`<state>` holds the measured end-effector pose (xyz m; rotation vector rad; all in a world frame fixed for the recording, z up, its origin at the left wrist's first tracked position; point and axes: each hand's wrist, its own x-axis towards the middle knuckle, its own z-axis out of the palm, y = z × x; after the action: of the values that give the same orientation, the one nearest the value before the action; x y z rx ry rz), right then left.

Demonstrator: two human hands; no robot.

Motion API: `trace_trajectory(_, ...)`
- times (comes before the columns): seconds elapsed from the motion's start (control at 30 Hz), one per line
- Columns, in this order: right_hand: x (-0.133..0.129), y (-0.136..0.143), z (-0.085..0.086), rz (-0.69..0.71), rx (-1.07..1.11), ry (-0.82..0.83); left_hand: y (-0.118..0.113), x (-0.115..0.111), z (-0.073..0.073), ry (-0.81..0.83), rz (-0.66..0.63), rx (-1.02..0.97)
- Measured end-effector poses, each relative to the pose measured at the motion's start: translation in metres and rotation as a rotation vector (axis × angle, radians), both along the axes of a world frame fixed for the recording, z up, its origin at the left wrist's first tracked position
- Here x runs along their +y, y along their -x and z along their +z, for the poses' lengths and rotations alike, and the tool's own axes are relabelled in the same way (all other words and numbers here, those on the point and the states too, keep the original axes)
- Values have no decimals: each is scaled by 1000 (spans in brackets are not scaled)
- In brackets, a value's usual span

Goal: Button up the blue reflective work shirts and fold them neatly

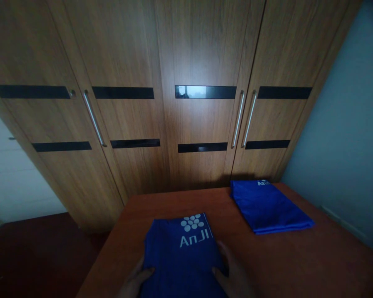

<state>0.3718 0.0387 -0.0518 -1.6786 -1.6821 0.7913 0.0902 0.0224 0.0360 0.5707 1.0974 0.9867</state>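
A folded blue cloth with a white printed logo of dots and letters lies at the near side of the table, its lower part cut off by the frame. My left hand grips its left edge, thumb resting on top. At the right edge my right hand holds the same cloth, thumb on top and fingers along the side. Whether the cloth is lifted or rests on the wood, I cannot tell. Farther back on the right lies a second folded blue cloth with part of a white logo showing, apart from both hands.
The reddish-brown wooden table runs up close to a tall wooden wardrobe with long metal handles. A pale wall borders the right side. Dark red floor shows at the left.
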Motion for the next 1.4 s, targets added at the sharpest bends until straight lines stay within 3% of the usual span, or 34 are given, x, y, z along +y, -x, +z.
trace_trajectory(0.17,6,-14,8,-63,143,-37,-20,8,-7,-65,-17,6)
trace_trajectory(0.33,19,-63,25,-154,187,-121,-64,29,-11,-116,-87,-96)
trace_trajectory(0.57,57,-169,65,-303,79,-273,-165,93,-16,-294,-167,-276)
trace_trajectory(0.7,86,-235,81,-390,-18,-313,-232,142,-17,-331,-248,-421)
trace_trajectory(0.87,119,-305,94,-433,-30,-378,-305,191,-11,-331,-245,-486)
trace_trajectory(0.97,131,-332,87,-436,-9,-367,-333,201,-18,-310,-246,-462)
trace_trajectory(1.1,133,-354,44,-439,-270,-228,-348,195,-48,-241,-255,-362)
trace_trajectory(1.23,124,-355,6,-436,-517,-131,-340,187,-71,-206,-259,-243)
trace_trajectory(1.3,120,-345,2,-499,-648,-141,-331,184,-77,-205,-248,-189)
trace_trajectory(1.4,120,-315,8,-552,-814,-237,-310,180,-80,-222,-221,-129)
